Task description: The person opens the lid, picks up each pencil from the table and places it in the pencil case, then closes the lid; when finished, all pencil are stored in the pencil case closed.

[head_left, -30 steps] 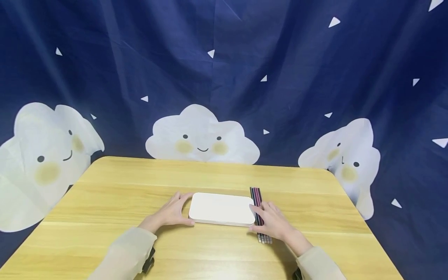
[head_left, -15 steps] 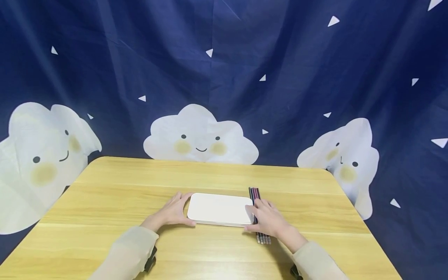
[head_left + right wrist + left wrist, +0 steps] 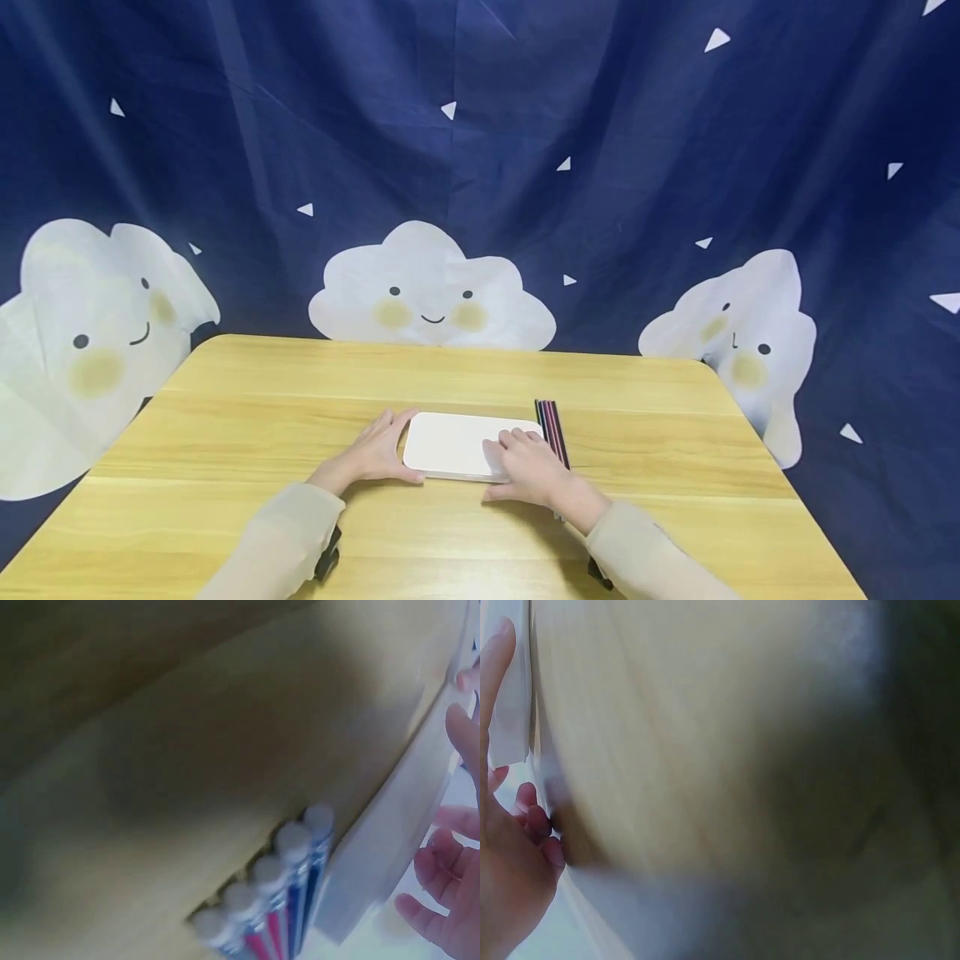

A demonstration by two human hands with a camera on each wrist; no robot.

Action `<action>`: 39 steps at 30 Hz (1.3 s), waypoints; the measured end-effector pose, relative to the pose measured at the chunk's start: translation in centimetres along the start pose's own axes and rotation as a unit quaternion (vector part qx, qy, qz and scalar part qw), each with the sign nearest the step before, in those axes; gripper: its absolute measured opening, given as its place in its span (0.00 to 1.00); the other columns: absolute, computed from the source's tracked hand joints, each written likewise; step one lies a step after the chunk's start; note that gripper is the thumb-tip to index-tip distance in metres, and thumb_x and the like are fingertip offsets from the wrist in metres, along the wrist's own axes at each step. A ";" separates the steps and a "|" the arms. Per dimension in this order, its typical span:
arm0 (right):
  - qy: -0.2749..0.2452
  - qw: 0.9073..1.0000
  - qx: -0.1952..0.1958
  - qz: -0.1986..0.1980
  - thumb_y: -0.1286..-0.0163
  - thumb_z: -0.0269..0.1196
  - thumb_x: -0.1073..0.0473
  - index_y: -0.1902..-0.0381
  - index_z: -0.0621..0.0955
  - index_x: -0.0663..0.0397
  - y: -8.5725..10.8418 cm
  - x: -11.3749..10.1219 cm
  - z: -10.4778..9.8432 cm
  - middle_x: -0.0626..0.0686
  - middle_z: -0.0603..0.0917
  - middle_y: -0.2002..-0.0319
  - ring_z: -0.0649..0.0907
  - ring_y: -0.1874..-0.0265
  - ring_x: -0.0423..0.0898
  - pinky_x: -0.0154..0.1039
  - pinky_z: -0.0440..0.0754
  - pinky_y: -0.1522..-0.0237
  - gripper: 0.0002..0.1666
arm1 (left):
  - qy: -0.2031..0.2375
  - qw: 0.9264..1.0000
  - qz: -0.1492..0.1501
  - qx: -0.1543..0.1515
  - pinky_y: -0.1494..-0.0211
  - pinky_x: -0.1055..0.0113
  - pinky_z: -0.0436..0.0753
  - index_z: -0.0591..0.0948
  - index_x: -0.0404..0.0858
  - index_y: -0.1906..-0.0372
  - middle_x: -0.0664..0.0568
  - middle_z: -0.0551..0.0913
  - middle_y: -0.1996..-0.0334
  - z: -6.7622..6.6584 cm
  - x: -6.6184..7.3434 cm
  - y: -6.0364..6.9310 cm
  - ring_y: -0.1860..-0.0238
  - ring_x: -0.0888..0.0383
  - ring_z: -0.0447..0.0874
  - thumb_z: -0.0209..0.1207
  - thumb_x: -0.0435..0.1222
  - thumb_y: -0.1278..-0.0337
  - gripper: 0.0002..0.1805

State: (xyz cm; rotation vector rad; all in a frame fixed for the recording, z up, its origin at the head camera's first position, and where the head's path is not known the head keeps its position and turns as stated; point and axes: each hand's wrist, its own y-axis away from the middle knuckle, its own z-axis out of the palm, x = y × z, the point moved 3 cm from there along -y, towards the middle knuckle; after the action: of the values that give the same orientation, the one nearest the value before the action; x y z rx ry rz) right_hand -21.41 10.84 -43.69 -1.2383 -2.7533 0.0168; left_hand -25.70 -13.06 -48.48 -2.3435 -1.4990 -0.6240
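A flat white box (image 3: 450, 446) with rounded corners lies on the table. At its left end, my left hand (image 3: 373, 450) grips it, thumb at the front corner and fingers at the back; the left wrist view has this hand (image 3: 514, 877) beside the box (image 3: 511, 712). Over the box's right part is my right hand (image 3: 532, 471), fingers loosely bent above the top, thumb near the front edge. Whether they touch it, I cannot tell. Several dark and pink pencils (image 3: 551, 425) lie side by side along the right end, partly hidden by that hand. Their pale ends (image 3: 266, 874) show in the right wrist view.
The pale wooden table (image 3: 262, 375) has rounded far corners. Behind it hangs a dark blue curtain (image 3: 510, 192) with white triangles and smiling clouds.
My right hand has moved left from the box's right end, over its top, uncovering more of the pencils' far part. My left hand and the box have hardly moved.
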 end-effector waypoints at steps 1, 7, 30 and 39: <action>0.013 1.000 -0.004 -0.007 0.50 0.57 0.27 0.44 0.74 0.54 -0.3 -0.3 0.0 0.50 0.78 0.62 0.76 0.63 0.45 0.43 0.76 0.56 0.46 | 0.000 1.000 0.000 0.001 0.69 0.68 0.61 0.60 0.40 0.34 0.53 0.62 0.68 0.0 0.0 0.0 0.70 0.58 0.58 0.70 0.60 0.82 0.60; 0.040 0.999 -0.010 -0.025 0.50 0.59 0.29 0.51 0.73 0.52 -1.5 -1.0 0.3 0.47 0.79 0.68 0.78 0.69 0.42 0.38 0.77 0.65 0.39 | -0.005 1.000 0.000 0.002 0.69 0.68 0.61 0.60 0.41 0.34 0.53 0.62 0.67 0.1 -0.2 0.0 0.70 0.59 0.58 0.70 0.61 0.82 0.60; 0.062 0.996 0.053 -0.017 0.49 0.64 0.35 0.60 0.75 0.49 -1.7 -1.0 0.9 0.48 0.73 0.66 0.76 0.71 0.42 0.32 0.74 0.85 0.28 | -0.005 1.000 0.005 -0.001 0.68 0.69 0.59 0.61 0.39 0.34 0.53 0.60 0.69 0.0 0.0 -0.1 0.69 0.58 0.57 0.70 0.61 0.82 0.61; 0.094 0.993 0.046 -0.060 0.43 0.60 0.37 0.51 0.75 0.55 -1.7 -0.6 0.8 0.53 0.76 0.57 0.79 0.60 0.47 0.34 0.80 0.78 0.32 | -0.005 1.000 0.005 0.001 0.69 0.69 0.59 0.61 0.37 0.34 0.54 0.61 0.69 0.2 -0.1 0.0 0.69 0.59 0.57 0.70 0.59 0.81 0.60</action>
State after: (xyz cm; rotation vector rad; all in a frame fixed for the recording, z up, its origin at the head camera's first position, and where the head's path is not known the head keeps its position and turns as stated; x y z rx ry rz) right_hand -22.34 9.28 -44.45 -0.9967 -2.6263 0.0144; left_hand -25.75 -13.05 -48.68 -2.3550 -1.4899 -0.6097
